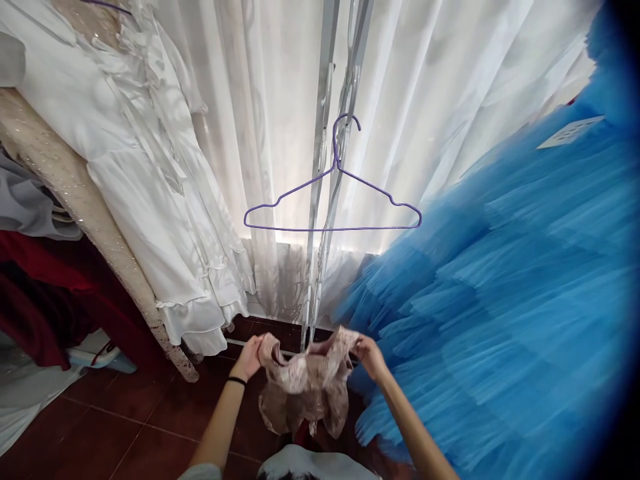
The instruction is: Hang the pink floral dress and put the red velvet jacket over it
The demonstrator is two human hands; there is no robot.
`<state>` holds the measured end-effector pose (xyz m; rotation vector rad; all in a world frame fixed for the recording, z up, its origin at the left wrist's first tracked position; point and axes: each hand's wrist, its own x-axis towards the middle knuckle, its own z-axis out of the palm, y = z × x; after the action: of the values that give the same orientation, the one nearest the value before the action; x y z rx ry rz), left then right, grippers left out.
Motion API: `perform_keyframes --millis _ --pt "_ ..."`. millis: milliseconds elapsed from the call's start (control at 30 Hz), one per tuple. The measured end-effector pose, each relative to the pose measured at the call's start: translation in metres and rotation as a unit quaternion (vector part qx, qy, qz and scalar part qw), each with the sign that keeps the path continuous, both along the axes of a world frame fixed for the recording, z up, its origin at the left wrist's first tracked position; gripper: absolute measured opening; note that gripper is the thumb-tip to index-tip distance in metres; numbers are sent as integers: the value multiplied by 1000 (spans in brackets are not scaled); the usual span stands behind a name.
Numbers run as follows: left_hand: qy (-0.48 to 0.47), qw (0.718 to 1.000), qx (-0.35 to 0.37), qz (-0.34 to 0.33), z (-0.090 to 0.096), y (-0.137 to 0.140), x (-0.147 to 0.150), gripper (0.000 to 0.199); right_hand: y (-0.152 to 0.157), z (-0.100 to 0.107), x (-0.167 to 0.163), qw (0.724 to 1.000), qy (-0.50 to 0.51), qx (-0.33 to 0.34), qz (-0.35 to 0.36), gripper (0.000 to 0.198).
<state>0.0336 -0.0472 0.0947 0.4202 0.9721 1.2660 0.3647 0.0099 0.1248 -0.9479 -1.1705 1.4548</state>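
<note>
A small pale pink dress (313, 380) with a shiny bodice and a sheer, ruffled skirt is stretched out low in front of my body. My left hand (249, 360) pinches it at one shoulder. At the opposite shoulder my right hand (370, 357) grips the fabric, close to the blue tulle. Above the dress, apart from both hands, a purple wire hanger (333, 229) hangs by its hook on a metal stand (324, 120), with nothing on it. A dark band circles my left wrist.
White ruffled dresses (145, 180) hang on the left beside a sparkly beige roll (100, 233) and dark red cloth (55, 287). A large blue tulle gown (500, 287) with a white tag (570, 132) fills the right. White curtains (280, 100) hang behind, above a red tiled floor (135, 427).
</note>
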Motion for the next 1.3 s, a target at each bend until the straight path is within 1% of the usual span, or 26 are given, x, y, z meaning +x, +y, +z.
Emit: perform_keyframes --millis 67,133,167,233,267,333,400,433,467,533,567,600,633,700,733,800,900,967,1033,1100,1167,1200,1233,1300 --pt "24 999 18 29 23 18 -20 18 19 31 1 997 61 -34 31 34" --pt "52 998 33 18 40 20 -29 18 23 53 -6 994 94 -50 39 34" --pt "65 997 38 0 47 18 -30 17 21 60 -11 994 93 -50 39 32" --pt "91 994 51 -34 59 12 -29 25 17 68 -23 995 79 -45 48 27" --pt "112 991 64 -34 67 10 -30 29 16 71 -28 995 75 -37 48 25" --pt "167 981 100 -3 87 10 -37 31 20 81 -34 996 82 -13 14 25" --pt "228 963 135 39 118 15 -54 33 27 97 -33 993 104 17 -47 28" --pt "270 949 153 58 136 19 -63 34 30 107 -32 990 117 34 -78 29" --pt "318 930 170 76 157 23 -73 34 33 117 -30 985 128 52 -106 31" --pt "412 879 211 117 198 33 -88 34 35 135 -28 975 138 99 -146 27" --pt "443 854 235 138 218 38 -93 36 34 143 -29 970 133 128 -158 23" --pt "455 837 261 156 237 45 -96 39 34 149 -31 965 124 157 -170 19" --pt "445 831 286 171 253 53 -98 42 34 154 -35 960 112 184 -178 17" --pt "403 832 331 190 281 70 -97 49 35 162 -43 952 93 221 -192 20" --pt "385 832 349 193 293 79 -95 51 36 165 -48 948 94 227 -202 23" --pt "371 830 375 184 313 96 -87 53 42 172 -55 942 111 218 -230 29" --pt "408 809 398 146 337 112 -67 53 54 179 -54 922 151 184 -306 33" --pt "454 789 394 126 346 116 -51 51 63 180 -46 905 162 169 -354 36" --pt "496 774 375 120 350 116 -36 45 70 178 -33 901 148 169 -372 39" --pt "520 766 360 117 349 115 -26 39 76 176 -19 902 125 180 -371 40" --pt "535 753 358 136 349 114 -21 35 83 175 -6 900 117 194 -373 41" --pt "552 736 357 160 350 113 -21 32 87 175 1 896 122 200 -377 40" --pt "576 711 352 196 352 113 -21 29 92 177 7 893 131 204 -379 40" --pt "628 651 342 256 356 112 -22 21 104 183 19 890 153 208 -376 41"
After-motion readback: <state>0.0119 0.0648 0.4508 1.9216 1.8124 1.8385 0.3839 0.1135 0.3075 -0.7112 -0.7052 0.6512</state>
